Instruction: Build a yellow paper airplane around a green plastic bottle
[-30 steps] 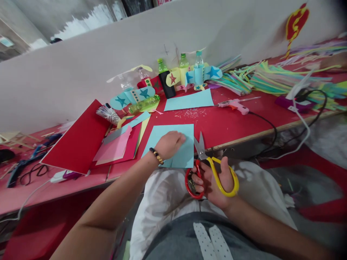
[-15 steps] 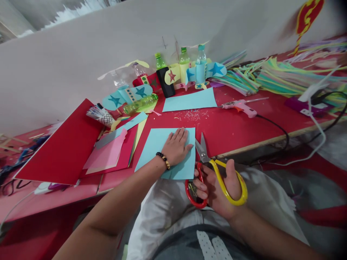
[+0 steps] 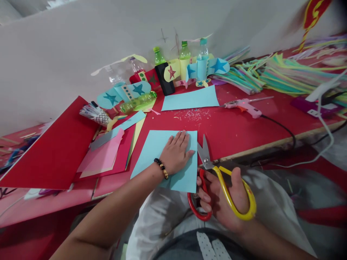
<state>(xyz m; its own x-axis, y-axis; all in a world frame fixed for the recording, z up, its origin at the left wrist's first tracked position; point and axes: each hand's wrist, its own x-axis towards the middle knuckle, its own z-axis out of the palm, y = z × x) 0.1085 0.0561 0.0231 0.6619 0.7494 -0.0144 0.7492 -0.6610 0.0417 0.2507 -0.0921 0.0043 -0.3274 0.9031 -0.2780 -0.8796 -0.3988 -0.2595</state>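
Observation:
My left hand (image 3: pixel 176 152) lies flat, fingers stretched, on a sheet of light blue paper (image 3: pixel 151 151) at the table's front edge. The sheet's near part sticks out over my lap. In my right hand (image 3: pixel 225 198) I hold large scissors (image 3: pixel 207 162) with one red and one yellow handle. Thumb and fingers are through the handle loops. The blades are spread apart, pointing away from me, right beside the sheet's right edge. Behind the sheet lies a light blue paper strip (image 3: pixel 189 98), with small scraps in front of it.
A pink glue gun (image 3: pixel 244 105) with a black cord lies to the right. Paper-winged bottles (image 3: pixel 202 65) and a black phone (image 3: pixel 165 79) stand along the wall. Left are pink paper sheets (image 3: pixel 101 155), a pen cup (image 3: pixel 100 116) and a tilted red board (image 3: pixel 54 148). Coloured strips (image 3: pixel 287 77) lie at right.
My view has shifted slightly. The blue sheet's near edge appears lower, and the scissors sit a little lower and further right. My left hand stays flat on the paper.

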